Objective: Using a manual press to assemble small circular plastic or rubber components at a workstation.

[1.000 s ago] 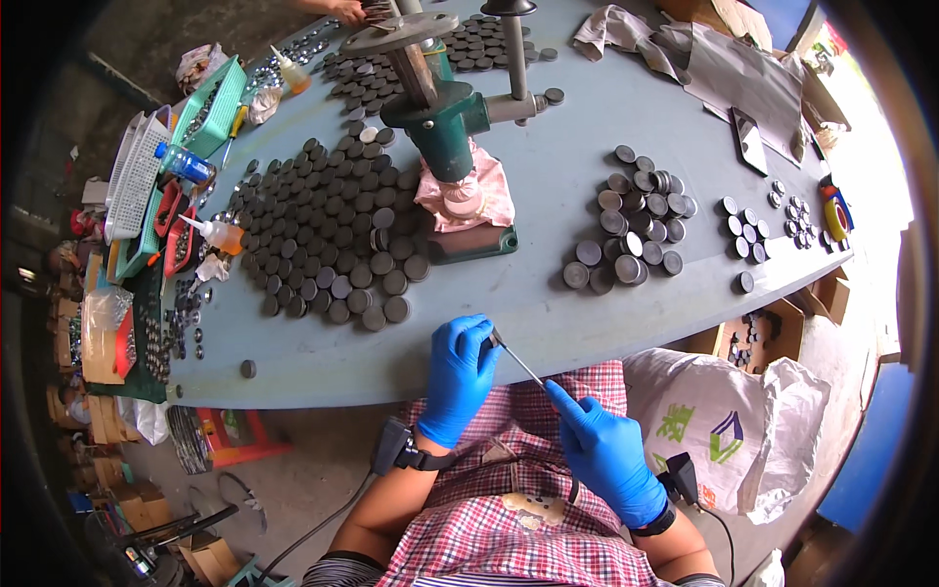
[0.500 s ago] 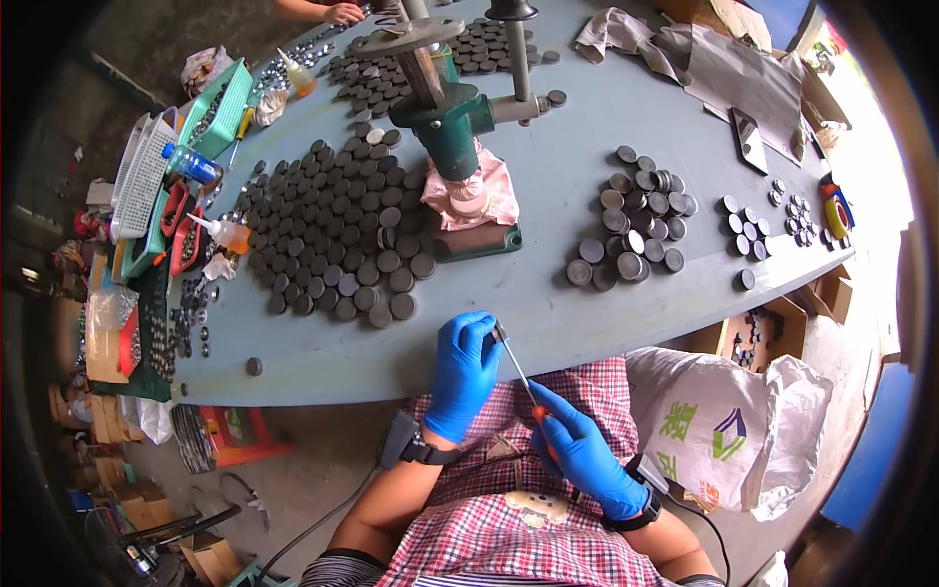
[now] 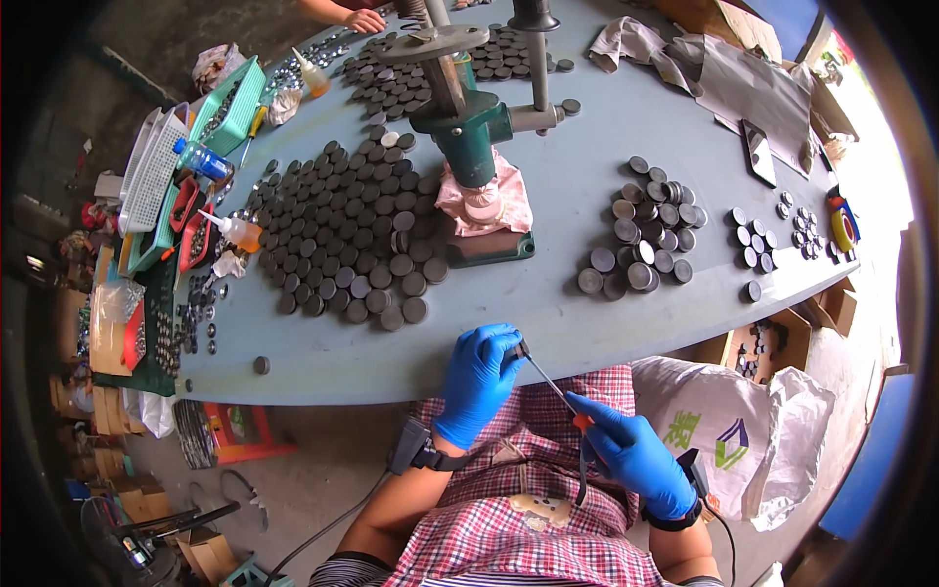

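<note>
Left hand: from here, the blue-gloved left hand [image 3: 477, 383] pinches a small dark piece [image 3: 520, 349] in narrow fingers, at the worktop's front edge; probably held by its rim to leave the near side free.
Right hand: the right hand [image 3: 631, 455] has its fingers wrapped round a slim tool [image 3: 551, 382] with an orange-red handle, forefinger along it, presumably for fine control.
Tool tip: at the piece; touching or just short, I cannot tell.
Press: the green press [image 3: 476, 127] stands beyond the hands on the worktop [image 3: 548, 313], pink cloth [image 3: 481, 213] about its lower part, perhaps as padding.
Discs: a broad spread of dark discs [image 3: 357, 225] lies left of the press, a smaller cluster [image 3: 641, 235] right; seemingly kept apart as separate lots, both within reach.
</note>
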### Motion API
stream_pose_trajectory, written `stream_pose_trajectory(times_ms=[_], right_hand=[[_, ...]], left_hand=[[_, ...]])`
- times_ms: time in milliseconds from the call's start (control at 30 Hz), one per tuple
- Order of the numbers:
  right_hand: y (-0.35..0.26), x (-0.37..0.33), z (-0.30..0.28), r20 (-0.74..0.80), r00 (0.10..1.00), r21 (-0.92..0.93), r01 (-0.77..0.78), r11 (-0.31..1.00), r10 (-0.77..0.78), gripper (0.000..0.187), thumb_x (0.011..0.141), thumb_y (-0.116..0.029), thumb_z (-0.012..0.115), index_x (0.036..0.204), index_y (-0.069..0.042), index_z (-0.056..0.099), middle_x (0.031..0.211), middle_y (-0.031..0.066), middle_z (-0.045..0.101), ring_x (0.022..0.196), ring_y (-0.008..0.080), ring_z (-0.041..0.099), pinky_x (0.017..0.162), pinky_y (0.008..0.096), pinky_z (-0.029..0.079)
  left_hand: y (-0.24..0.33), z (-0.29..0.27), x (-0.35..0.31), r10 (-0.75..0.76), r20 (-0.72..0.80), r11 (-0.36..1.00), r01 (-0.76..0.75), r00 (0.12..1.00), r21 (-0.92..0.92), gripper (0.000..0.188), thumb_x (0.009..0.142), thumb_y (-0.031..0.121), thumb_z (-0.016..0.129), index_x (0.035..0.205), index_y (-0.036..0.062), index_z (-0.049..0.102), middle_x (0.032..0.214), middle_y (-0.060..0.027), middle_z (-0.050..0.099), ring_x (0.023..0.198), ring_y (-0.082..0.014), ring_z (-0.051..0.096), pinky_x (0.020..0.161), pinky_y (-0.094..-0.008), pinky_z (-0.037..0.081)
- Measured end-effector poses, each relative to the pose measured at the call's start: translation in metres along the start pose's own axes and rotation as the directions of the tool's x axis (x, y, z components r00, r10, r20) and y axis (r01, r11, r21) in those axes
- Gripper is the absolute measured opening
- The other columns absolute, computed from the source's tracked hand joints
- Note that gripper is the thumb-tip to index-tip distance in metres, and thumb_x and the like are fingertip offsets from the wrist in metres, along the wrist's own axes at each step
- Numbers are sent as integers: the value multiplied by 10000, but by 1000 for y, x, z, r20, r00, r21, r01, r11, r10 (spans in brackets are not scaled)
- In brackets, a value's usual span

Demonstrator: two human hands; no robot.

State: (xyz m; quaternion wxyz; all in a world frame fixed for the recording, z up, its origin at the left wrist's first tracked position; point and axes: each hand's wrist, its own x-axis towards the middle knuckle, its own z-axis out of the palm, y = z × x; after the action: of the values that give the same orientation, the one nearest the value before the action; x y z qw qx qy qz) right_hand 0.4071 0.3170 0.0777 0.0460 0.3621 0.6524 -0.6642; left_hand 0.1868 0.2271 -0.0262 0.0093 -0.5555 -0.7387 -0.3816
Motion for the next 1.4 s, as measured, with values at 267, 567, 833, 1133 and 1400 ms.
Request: stream_pose_trajectory(times_ms=[267,567,833,1133,1400], right_hand=[[-12,-23,-10,-41,961,-197,260,945,-273,535,864,-13,592,1383,-133,535,833,167,675,657,299,676,629,346,530],[27,73,1,-345,703,-732,213,647,-622,590,821,8,580,1393,-81,472,1037,160,581,871,340,608,707,419,509],[27,118,3,-367,583,-803,195,564,-725,552,783,50,562,1325,-29,501,1155,170,565,969,363,563,822,450,470],[4,94,13,-413,508,-780,231,581,-756,370,867,-10,580,1238,-24,577,1095,128,617,958,278,590,831,373,479],[-23,69,31,-161,974,697,228,680,-162,195,922,-74,656,1098,11,642,924,37,657,821,116,600,803,256,493]], left_hand=[[-6,2,4,-141,-24,976,135,990,-169,444,750,128,795,1131,75,573,1077,-122,607,965,-314,591,851,-413,473],[1,-12,9,-263,75,901,273,962,-338,540,776,65,785,1269,44,566,1130,-97,611,1015,-227,607,898,-344,498],[10,-21,7,-437,413,-116,405,799,-907,541,927,331,658,1347,30,500,1228,-88,604,1146,-198,586,1017,-339,474],[26,-37,12,-424,419,-43,444,803,-895,511,894,260,708,1315,36,523,1269,-131,595,1164,-233,584,1037,-351,456],[47,-47,17,-230,176,694,288,957,-659,457,777,9,764,1200,45,595,1182,-100,633,1112,-219,605,950,-340,479]])
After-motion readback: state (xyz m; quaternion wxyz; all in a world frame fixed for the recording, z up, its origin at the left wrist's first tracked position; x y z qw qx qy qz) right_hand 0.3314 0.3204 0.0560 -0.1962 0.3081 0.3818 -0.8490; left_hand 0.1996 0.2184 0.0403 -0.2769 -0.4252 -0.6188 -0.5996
